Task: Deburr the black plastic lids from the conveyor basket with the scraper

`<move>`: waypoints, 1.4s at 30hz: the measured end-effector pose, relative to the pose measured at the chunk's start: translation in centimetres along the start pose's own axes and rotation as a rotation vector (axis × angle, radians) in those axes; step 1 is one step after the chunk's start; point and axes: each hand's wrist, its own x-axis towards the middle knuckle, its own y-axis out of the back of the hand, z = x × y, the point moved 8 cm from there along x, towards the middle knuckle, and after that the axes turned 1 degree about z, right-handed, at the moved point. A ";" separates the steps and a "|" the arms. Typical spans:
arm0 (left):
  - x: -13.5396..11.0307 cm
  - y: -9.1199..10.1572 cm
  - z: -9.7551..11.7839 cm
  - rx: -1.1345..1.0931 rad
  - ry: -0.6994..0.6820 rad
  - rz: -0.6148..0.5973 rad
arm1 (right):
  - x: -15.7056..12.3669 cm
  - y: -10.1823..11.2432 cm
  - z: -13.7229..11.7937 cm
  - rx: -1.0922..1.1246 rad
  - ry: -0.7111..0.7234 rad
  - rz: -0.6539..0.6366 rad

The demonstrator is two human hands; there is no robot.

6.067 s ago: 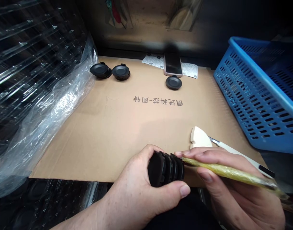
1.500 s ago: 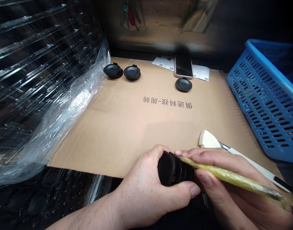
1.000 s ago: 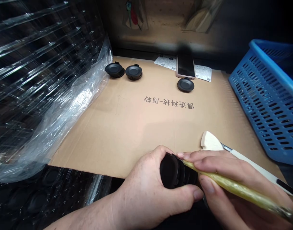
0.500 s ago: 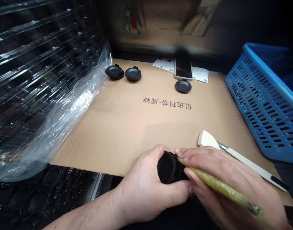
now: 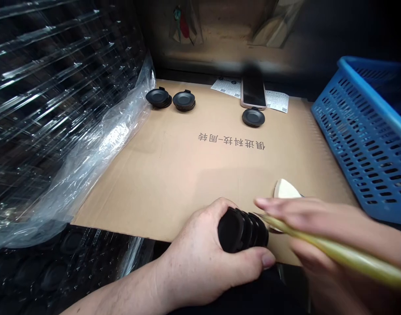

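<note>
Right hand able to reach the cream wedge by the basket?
Probably yes: the cream wedge lies just past the right hand with nothing between them. It holds a yellow-wrapped stick though, so that may need setting down first.

Flattened cardboard sheet (image 5: 137,188) as the work surface, printed Chinese characters upside down near its middle. Upper left of the sheet: two small stacks of black round caps (image 5: 158,98), side by side and just apart. Top middle: smartphone in a pink case (image 5: 252,92), lying on printed paper slips with QR codes (image 5: 226,86), a single black cap (image 5: 253,117) just below it. Lower right: cream wedge-shaped piece (image 5: 285,190). Clear plastic film (image 5: 98,153) bunched along the left edge, blue plastic basket (image 5: 371,89) along the right edge, overlap with the sheet hard to tell.
</note>
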 end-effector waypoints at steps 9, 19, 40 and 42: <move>-0.1 -0.5 0.2 -0.116 -0.009 -0.036 | 0.7 -2.4 -0.6 0.062 -0.078 -0.094; -0.2 -0.5 0.6 -0.113 -0.034 -0.045 | 0.3 -2.4 -0.5 0.075 -0.087 -0.089; -0.3 -0.2 0.9 0.025 -0.108 0.035 | 2.2 -2.9 -2.7 -0.131 0.143 -0.177; -0.4 -0.3 1.0 0.034 -0.105 0.024 | 1.8 -3.0 -2.8 -0.129 0.153 -0.211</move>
